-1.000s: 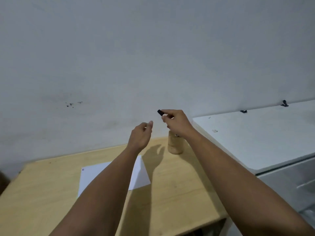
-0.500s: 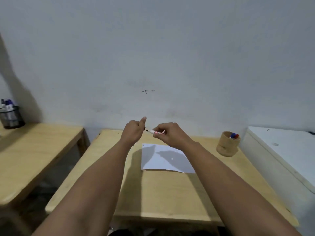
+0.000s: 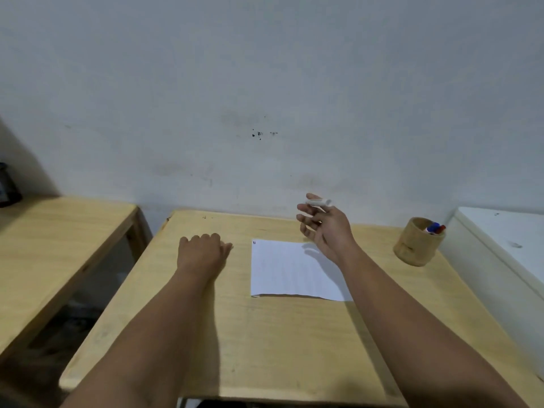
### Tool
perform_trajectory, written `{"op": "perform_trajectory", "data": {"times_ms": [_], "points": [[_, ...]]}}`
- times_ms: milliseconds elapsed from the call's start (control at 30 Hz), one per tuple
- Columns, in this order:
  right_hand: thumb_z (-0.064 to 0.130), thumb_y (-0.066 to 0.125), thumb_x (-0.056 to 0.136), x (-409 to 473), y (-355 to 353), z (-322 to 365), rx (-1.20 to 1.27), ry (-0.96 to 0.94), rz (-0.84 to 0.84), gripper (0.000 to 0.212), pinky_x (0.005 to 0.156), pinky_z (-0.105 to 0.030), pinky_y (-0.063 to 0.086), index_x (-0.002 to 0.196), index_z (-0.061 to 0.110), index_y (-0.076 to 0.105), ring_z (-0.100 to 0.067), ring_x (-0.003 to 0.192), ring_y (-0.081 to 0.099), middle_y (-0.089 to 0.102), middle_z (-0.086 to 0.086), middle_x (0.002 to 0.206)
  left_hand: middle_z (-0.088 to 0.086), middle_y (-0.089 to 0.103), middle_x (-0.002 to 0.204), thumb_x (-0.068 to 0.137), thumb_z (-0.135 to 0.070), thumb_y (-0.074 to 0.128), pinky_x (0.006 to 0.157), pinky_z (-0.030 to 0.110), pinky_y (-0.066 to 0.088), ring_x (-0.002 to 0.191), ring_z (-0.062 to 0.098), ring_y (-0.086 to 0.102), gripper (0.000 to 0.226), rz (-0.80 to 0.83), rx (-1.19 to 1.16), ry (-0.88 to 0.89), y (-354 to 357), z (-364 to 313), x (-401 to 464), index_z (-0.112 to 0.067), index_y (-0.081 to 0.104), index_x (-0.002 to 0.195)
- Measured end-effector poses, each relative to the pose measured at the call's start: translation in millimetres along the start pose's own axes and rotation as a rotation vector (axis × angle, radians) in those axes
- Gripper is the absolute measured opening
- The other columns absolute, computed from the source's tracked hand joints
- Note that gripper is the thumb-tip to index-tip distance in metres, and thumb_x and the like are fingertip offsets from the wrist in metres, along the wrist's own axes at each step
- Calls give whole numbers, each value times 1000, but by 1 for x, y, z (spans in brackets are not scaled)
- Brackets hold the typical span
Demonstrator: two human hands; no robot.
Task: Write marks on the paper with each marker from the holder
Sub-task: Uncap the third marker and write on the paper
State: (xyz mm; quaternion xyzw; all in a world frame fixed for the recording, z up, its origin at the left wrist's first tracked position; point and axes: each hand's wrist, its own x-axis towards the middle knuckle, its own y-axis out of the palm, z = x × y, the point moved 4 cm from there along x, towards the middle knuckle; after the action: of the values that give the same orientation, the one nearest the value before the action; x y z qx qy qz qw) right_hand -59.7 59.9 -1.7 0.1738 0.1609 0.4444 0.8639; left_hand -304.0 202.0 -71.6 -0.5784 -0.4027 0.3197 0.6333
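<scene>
A white sheet of paper (image 3: 282,272) lies on the wooden table (image 3: 265,348), with two small dark marks (image 3: 254,242) at its top-left corner. My right hand (image 3: 326,231) hovers above the paper's upper right part, fingers spread, with a white marker (image 3: 319,202) held between the fingertips. My left hand (image 3: 203,251) rests knuckles-up on the table just left of the paper, fingers curled under; anything inside it is hidden. A round wooden holder (image 3: 415,248) stands at the table's right, with a blue and a red marker (image 3: 435,228) in it.
A second wooden table (image 3: 59,231) stands to the left across a gap, with a dark container (image 3: 7,187) at its far left edge. A white cabinet (image 3: 506,240) adjoins the table on the right. A grey wall runs behind.
My view has swung left from the holder toward the paper. My hands were together at the marker; now the left has dropped onto the table and the right has moved right with the marker.
</scene>
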Motion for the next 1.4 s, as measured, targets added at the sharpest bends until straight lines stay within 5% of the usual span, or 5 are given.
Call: {"op": "perform_trajectory", "data": {"times_ms": [133, 233, 367, 567, 1400], "points": [[15, 72, 102, 6, -10, -7, -135, -74, -43, 10, 54, -26, 51, 111, 18, 73, -15, 62, 69, 74, -5, 85, 4, 70, 109, 97, -67, 32, 86, 43, 40, 101, 29, 65, 56, -9, -48, 6, 1, 6, 3, -18, 57, 110], [44, 63, 106, 5, -8, -11, -241, -113, -149, 31, 50, -24, 41, 96, 16, 74, -11, 47, 55, 64, -2, 65, 6, 66, 103, 89, -76, 25, 79, 44, 47, 95, 32, 63, 72, -162, -139, -31, -17, 11, -13, -15, 56, 113], [22, 60, 102, 3, 2, -21, -324, -158, -168, 17, 52, -24, 42, 102, 16, 77, -13, 48, 57, 74, -6, 71, -1, 64, 104, 93, -61, 43, 77, 42, 46, 95, 28, 59, 52, -421, -332, 250, -39, -13, -47, -17, 63, 111], [40, 75, 99, 5, 29, -52, -519, -172, -71, 31, 51, -24, 49, 90, 11, 79, -15, 56, 62, 73, -1, 69, -3, 27, 169, 95, -68, 33, 121, 46, 28, 157, 22, 20, 74, 22, -323, 441, -2, -43, -71, -25, 39, 156], [28, 68, 89, 24, 28, -117, -634, -145, -73, 31, 62, -31, 55, 78, -2, 64, -18, 63, 69, 74, -24, 85, 1, 27, 169, 87, -81, 34, 128, 41, 11, 158, 14, 16, 95, -4, -301, 247, 9, -34, -76, -16, 40, 156]]}}
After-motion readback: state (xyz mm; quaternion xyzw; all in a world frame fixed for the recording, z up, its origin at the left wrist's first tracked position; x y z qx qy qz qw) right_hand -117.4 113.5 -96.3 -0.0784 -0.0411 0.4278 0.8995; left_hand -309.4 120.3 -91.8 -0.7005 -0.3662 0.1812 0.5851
